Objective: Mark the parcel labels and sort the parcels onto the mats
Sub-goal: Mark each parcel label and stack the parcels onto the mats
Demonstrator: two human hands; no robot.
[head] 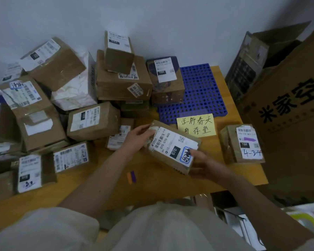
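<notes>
Fingers: left hand (134, 137) and right hand (205, 164) both grasp small brown cardboard parcel with white marked label (172, 148) | Position: held above yellow worktop (152, 178), near blue perforated plastic mat (198, 91) | Risk: two-end grasp may slip; parcel could drop off-mat.

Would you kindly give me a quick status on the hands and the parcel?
Left hand and right hand both gripping the parcel. Label marked, held above the table. Blue mat beyond partly free.
</notes>
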